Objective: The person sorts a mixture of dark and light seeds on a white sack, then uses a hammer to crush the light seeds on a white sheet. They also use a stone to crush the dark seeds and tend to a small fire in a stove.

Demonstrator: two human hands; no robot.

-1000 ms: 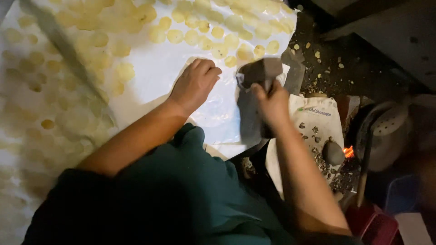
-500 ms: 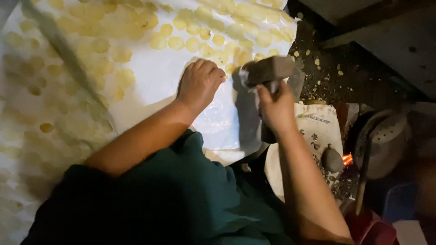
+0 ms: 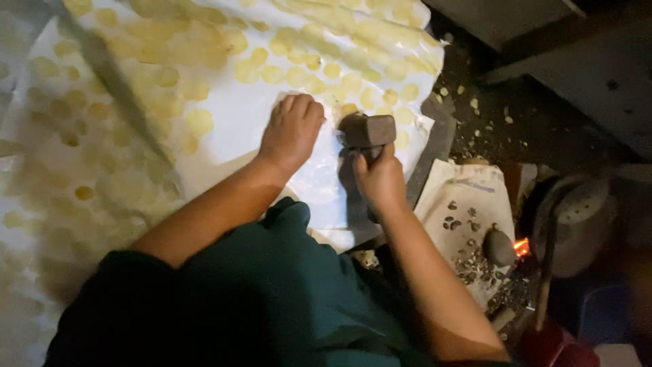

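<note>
Dark stone hammer (image 3: 367,130) gripped by its handle in the right hand (image 3: 380,178), head raised just above the white plastic sheet (image 3: 231,115) near its right edge. Left hand (image 3: 292,129) pressed flat, fingers together, on the sheet just beside the hammer head. Pale yellow flattened discs (image 3: 285,71) spread across the far and left parts of the sheet. Beyond the right edge, dark floor (image 3: 543,115) strewn with crumbs. Cloth sack (image 3: 468,197) with dark nuts beside a small fire (image 3: 521,247) and a metal pot (image 3: 577,217).
</note>
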